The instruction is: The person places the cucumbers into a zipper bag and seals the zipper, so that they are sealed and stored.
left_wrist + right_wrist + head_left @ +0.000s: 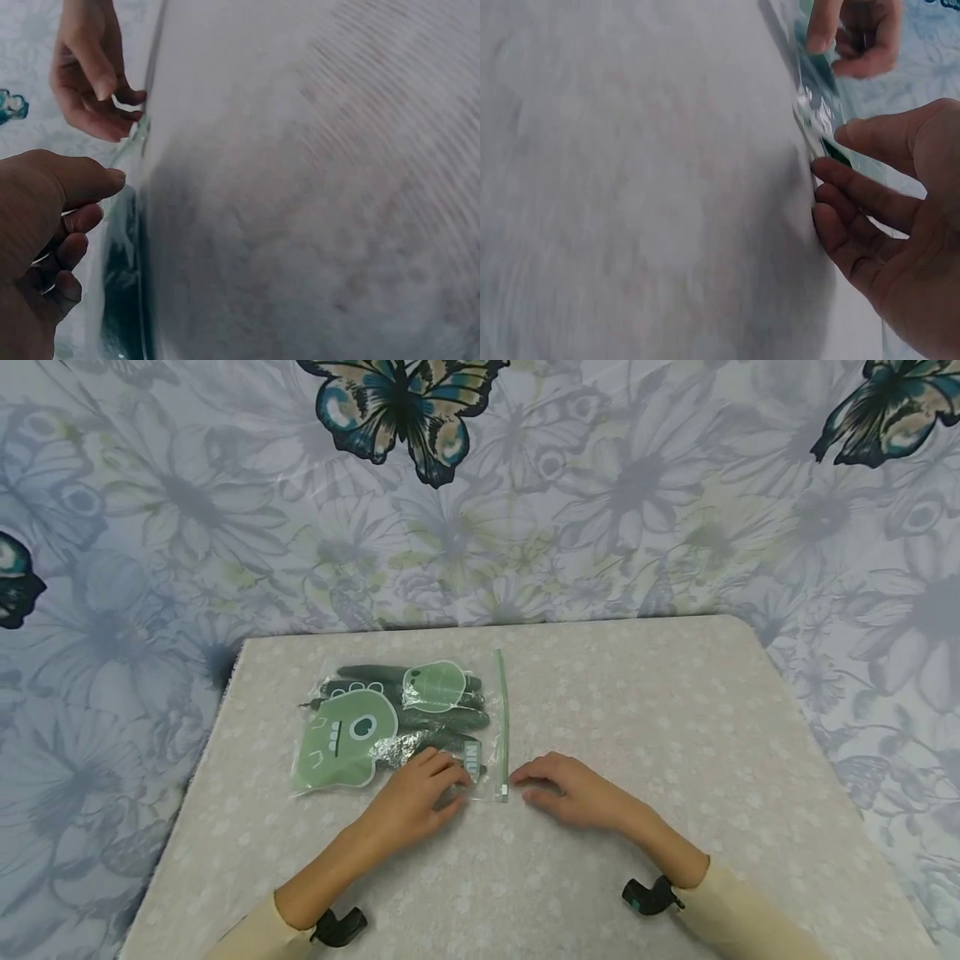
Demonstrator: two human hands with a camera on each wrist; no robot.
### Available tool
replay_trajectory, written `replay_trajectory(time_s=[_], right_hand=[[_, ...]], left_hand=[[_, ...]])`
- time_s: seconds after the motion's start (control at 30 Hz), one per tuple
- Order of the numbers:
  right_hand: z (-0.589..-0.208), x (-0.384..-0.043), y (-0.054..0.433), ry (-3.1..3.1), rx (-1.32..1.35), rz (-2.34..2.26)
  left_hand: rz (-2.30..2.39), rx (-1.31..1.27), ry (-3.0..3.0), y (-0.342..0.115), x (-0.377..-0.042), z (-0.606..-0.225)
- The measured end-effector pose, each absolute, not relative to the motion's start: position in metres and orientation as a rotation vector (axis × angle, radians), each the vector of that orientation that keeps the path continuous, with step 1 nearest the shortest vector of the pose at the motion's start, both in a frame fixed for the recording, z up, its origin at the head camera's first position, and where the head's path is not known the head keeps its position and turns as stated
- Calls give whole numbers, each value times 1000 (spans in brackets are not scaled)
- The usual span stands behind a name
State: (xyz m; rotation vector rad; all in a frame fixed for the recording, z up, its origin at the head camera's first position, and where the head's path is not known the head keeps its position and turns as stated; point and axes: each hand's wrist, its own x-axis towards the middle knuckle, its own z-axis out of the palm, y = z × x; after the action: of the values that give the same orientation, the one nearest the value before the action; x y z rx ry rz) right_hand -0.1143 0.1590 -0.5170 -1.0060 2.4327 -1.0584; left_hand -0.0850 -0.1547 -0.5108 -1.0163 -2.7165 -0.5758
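Observation:
A clear zip bag [341,752] printed with pale green cartoon monsters lies flat on the table, left of centre. Inside are several long dark green cucumbers [450,720]. A green zip strip [503,718] closes off its right side, with a small whitish slider [504,791] at the near end. My left hand [416,797] rests at the bag's near right part, fingers loosely bent; in the left wrist view its thumb stands apart from the fingers. Just right of the slider, my right hand [573,789] lies low with relaxed fingers. The right wrist view shows its fingertips [825,166] beside the strip.
A pale patterned cloth covers the table [675,710], whose far edge meets a backdrop [525,527] of flowers and butterflies. Each wrist carries a black device, one on the left [341,928] and one on the right [648,896].

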Motion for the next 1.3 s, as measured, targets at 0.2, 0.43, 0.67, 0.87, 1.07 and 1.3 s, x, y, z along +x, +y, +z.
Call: replay_trajectory(time_s=[0.2, 0.43, 0.67, 0.87, 1.07, 1.3], right_hand=[[-522, -115, 142, 2295, -982, -1208], [-523, -117, 128, 2196, -889, -1341], [-528, -118, 117, 2283, -873, -1512], [-529, -118, 110, 2433, -919, -1467], [-529, -121, 109, 2522, -1035, -1506], [-531, -130, 109, 2534, -1129, -1606]], left_hand=[[-589, -1000, -2707, -157, -86, -522], [-650, -944, -2742, -157, -86, -523], [-564, -939, -2642, -152, -90, -524], [-526, -963, -2619, -144, -91, -529], [-619, -896, -2542, -134, -90, -528], [-645, -862, -2472, -126, -92, -525]])
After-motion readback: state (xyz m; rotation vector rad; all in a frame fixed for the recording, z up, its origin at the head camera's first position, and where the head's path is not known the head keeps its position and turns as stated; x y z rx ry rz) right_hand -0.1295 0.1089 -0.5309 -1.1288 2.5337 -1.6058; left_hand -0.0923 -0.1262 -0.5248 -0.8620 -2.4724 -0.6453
